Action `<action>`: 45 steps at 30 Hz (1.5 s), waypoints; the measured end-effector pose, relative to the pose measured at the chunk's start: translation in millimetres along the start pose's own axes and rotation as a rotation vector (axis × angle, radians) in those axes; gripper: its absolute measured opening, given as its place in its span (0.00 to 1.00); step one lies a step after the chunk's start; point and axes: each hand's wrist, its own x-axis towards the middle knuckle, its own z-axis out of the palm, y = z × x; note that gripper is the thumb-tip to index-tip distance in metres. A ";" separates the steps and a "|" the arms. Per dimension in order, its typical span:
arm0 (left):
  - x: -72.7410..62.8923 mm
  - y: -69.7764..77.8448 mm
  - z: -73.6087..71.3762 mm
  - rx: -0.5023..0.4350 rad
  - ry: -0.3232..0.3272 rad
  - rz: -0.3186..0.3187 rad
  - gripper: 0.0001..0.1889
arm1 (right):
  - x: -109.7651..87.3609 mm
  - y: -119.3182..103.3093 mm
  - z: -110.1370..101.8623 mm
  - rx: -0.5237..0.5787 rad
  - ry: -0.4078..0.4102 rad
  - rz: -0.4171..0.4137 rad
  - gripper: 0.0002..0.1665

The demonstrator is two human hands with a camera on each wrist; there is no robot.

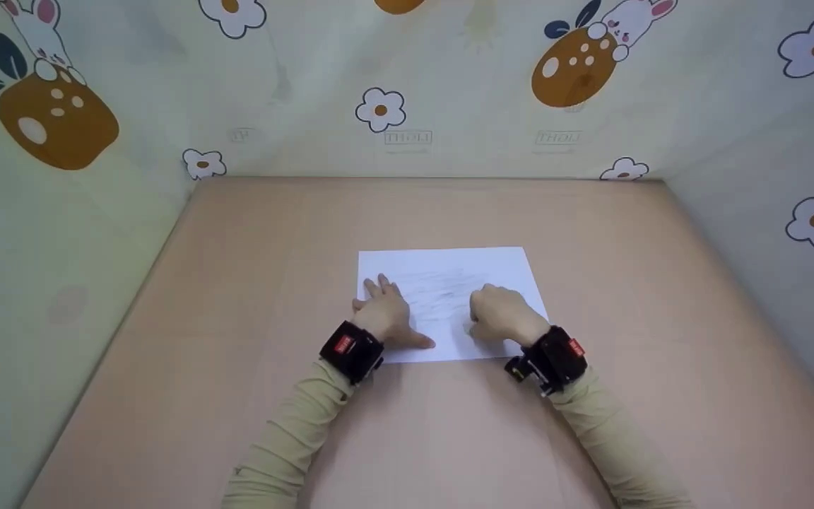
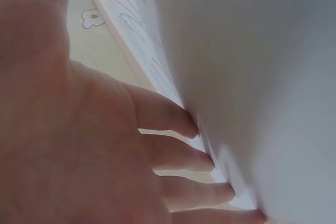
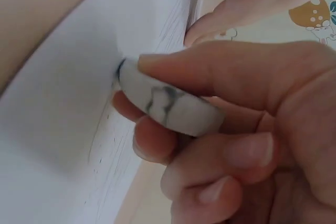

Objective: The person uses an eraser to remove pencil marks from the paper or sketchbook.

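Note:
A white sheet of paper (image 1: 506, 263) lies on the table, with grey pencil scribbles (image 1: 449, 279) across its middle. On the sheet's left part rests my left hand (image 1: 386, 314), its fingers spread and fairly straight; in the left wrist view the fingertips (image 2: 189, 124) touch the paper. My right hand (image 1: 506, 314) is over the right part of the sheet. Between its thumb and fingers it pinches a white eraser (image 3: 194, 113) with grey smudges, plain in the right wrist view. The eraser's darkened tip meets the paper; in the head view the hand hides it.
The light brown tabletop (image 1: 273, 247) spreads around the paper on all sides. Behind and beside it hangs a pale cloth (image 1: 308, 63) printed with flowers, rabbits and orange fruit. Small dark crumbs (image 3: 97, 171) dot the sheet near the eraser.

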 end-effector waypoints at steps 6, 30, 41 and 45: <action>0.1 1.9 -0.1 0.016 -0.016 0.011 0.66 | -1.2 15.6 -4.0 -0.081 0.004 0.140 0.05; 4.2 2.4 0.2 0.004 -0.021 -0.016 0.68 | -0.7 7.0 -3.9 0.017 -0.031 -0.061 0.05; 5.0 2.9 0.1 0.013 -0.028 -0.012 0.68 | -0.4 15.0 -5.4 -0.025 -0.019 0.064 0.12; 3.8 1.4 -0.6 0.008 -0.025 -0.024 0.68 | 1.3 6.7 -2.4 0.018 -0.022 -0.075 0.14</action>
